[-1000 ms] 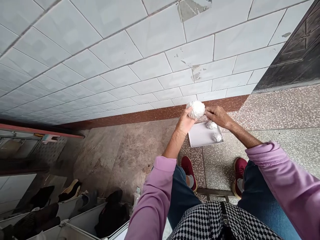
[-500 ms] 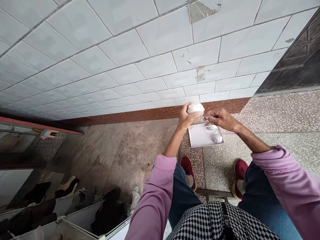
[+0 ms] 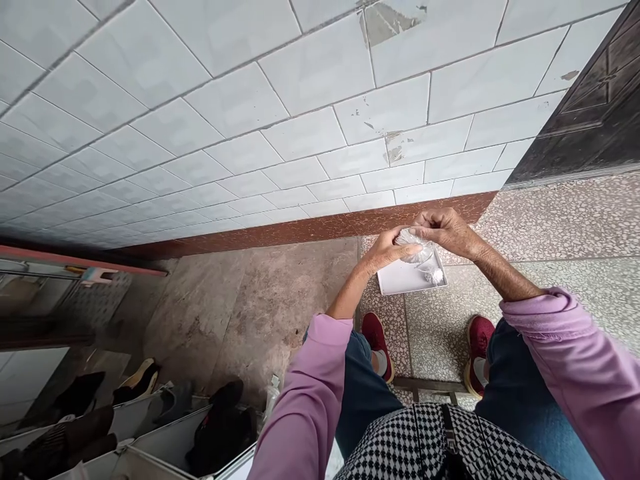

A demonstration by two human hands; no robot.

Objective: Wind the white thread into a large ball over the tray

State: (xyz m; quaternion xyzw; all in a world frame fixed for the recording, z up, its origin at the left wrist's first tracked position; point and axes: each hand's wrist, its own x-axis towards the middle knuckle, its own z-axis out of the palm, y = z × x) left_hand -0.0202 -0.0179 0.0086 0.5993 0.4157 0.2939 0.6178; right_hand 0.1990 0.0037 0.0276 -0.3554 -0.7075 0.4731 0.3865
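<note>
The left hand (image 3: 385, 253) grips the ball (image 3: 416, 248) over the tray (image 3: 397, 281). The right hand's (image 3: 447, 232) thumb touches the ball's edge, fingers curled; whether they pinch it cannot be told. A second ball (image 3: 435, 275) lies in the tray.

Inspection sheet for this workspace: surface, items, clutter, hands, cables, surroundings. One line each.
Surface: speckled floor under a white tray.
Items: white bundle held above the tray; whitish ball in the tray.
Clutter: dark items in bins, lower left.
Hands: left hand grips the bundle; right hand at its edge, exact pinch unclear.
Cables: nothing seen.
Surroundings: tiled wall, chipped in places; dark door, right.
</note>
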